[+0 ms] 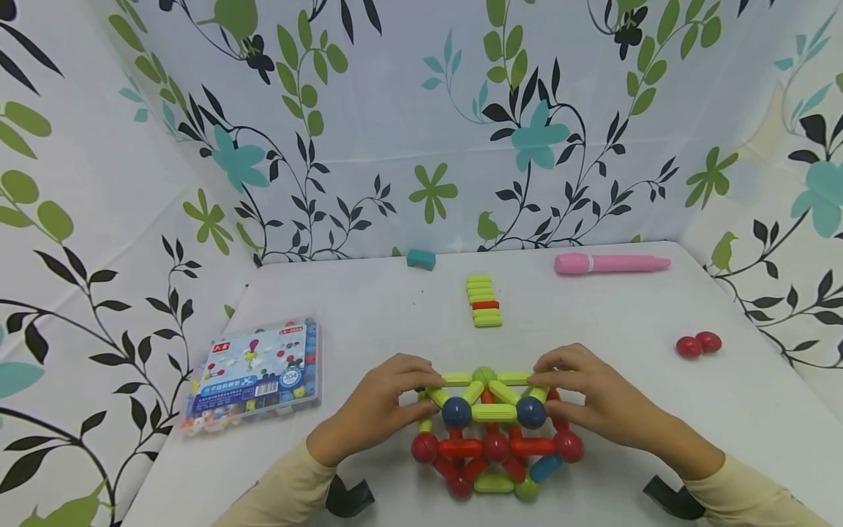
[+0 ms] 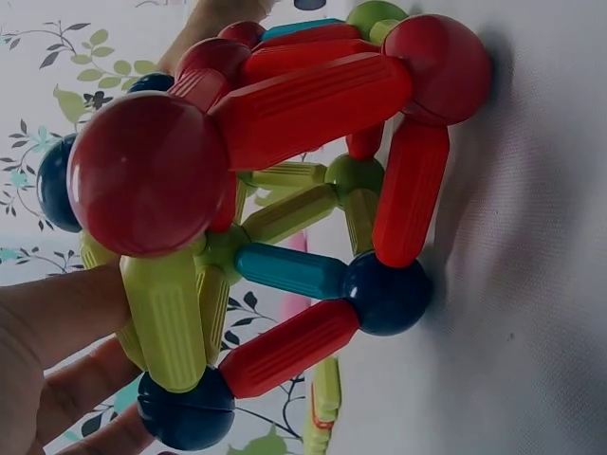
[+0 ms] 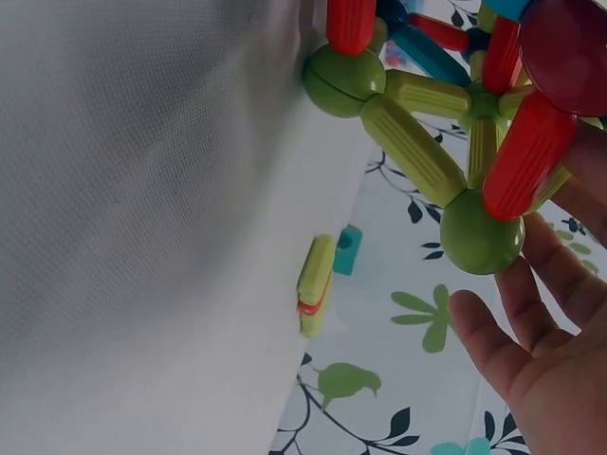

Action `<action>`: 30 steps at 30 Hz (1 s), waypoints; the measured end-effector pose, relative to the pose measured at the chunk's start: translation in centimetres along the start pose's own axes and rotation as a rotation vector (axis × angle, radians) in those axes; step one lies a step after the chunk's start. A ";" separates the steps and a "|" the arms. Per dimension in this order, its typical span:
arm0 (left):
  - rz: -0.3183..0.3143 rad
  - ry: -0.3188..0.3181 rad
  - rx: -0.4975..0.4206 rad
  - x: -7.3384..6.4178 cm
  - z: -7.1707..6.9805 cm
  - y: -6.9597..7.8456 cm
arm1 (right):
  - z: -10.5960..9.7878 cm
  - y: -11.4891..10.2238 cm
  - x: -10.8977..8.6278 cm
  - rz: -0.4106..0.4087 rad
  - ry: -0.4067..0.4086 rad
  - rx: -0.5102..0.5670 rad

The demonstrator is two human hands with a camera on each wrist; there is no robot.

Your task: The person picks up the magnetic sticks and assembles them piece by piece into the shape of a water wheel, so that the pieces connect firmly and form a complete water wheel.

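A building-toy structure of ribbed rods and balls [image 1: 495, 445] stands on the white table at the front middle. Yellow-green rods and two dark blue balls [image 1: 456, 412] form much of its top; red rods and red balls lie lower down. My left hand [image 1: 388, 391] grips the upper left corner, and in the left wrist view its thumb lies against a yellow-green rod [image 2: 166, 322]. On the upper right corner my right hand [image 1: 593, 391] holds the structure between thumb and fingers. The right wrist view shows its fingers beside a green ball [image 3: 482, 232]; some fingertips are hidden behind rods.
A clear box of parts with a printed label [image 1: 257, 366] lies at the left. Behind the structure is a row of yellow-green rods [image 1: 484, 291] with one red. Farther back are a teal block [image 1: 421, 259] and a pink pen-shaped object [image 1: 612, 263]. Two red balls [image 1: 689, 348] sit right.
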State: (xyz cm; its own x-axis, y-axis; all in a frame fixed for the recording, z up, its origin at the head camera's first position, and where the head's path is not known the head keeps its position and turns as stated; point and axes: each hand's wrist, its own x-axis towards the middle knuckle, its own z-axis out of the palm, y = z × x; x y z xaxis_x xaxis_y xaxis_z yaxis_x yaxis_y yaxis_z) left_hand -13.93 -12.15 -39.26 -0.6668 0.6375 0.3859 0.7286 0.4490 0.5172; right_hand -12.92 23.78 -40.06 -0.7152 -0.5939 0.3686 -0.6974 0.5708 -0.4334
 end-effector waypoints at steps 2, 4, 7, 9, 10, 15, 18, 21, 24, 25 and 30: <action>0.001 0.013 0.007 0.1 0.0 0.1 | 0.0 0.0 0.0 -0.003 0.011 -0.010; -0.012 0.023 0.003 0.2 -0.1 0.1 | 0.0 0.0 0.1 -0.005 0.019 -0.016; -0.036 0.038 -0.006 0.2 0.0 0.1 | 0.1 0.1 0.1 0.003 0.033 -0.023; -0.053 0.052 -0.011 0.3 0.0 0.2 | 0.2 0.2 0.2 0.015 0.046 -0.019; -0.060 0.059 -0.015 0.4 0.1 0.2 | 0.2 0.2 0.2 0.021 0.052 -0.016; -0.094 0.098 -0.039 0.7 0.2 0.2 | 0.3 0.3 0.6 0.053 0.072 0.022; -0.112 0.123 -0.054 0.9 0.3 0.2 | 0.3 0.3 0.8 0.089 0.083 0.053; -0.133 0.139 -0.052 1.0 0.4 0.2 | 0.2 0.1 1.0 0.135 0.085 0.079; -0.154 0.154 -0.040 1.2 0.5 0.2 | 0.2 0.0 1.1 0.169 0.085 0.094; -0.162 0.157 -0.041 1.2 0.5 0.3 | 0.2 0.0 1.2 0.176 0.086 0.096; -0.195 0.167 -0.062 1.4 0.6 0.4 | 0.2 0.0 1.3 0.187 0.096 0.090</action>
State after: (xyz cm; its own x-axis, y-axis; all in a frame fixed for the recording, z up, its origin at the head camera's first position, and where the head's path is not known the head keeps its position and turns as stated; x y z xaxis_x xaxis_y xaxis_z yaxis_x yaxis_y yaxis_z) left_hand -14.50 -10.73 -38.94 -0.8140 0.4285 0.3923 0.5763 0.5111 0.6377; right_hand -13.81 22.87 -39.77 -0.8356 -0.4233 0.3501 -0.5487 0.6105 -0.5712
